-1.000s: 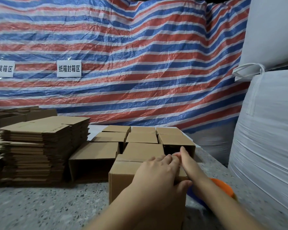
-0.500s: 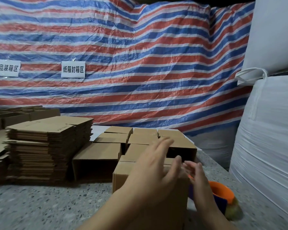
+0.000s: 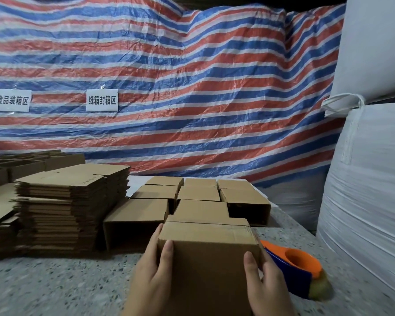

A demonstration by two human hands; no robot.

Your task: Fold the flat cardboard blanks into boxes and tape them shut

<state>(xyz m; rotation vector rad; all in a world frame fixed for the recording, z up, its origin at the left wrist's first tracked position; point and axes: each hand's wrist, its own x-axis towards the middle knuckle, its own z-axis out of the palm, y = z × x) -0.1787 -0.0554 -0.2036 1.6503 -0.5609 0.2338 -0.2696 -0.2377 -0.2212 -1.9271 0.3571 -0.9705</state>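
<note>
While both hands clasp it from either side, the folded box [image 3: 209, 265] stands near the front edge of the worktop [image 3: 55, 288], just ahead of the rows of finished boxes [image 3: 198, 197]. The left hand [image 3: 152, 272] holds the box's left wall, thumb on the near face; the right hand [image 3: 263, 283] holds the right wall likewise. Clear tape appears to run along the top seam, so sealing of this face looks complete, though glare makes that uncertain. The tape dispenser [image 3: 292, 267] lies just beside the box to the right, untouched. The stack of flat blanks [image 3: 71, 201] sits toward the left edge. Judged step: handling a closed box after taping. The next move likely calls for turning or shifting it among the finished boxes, keeping a firm, even grip so the walls do not buckle.
</note>
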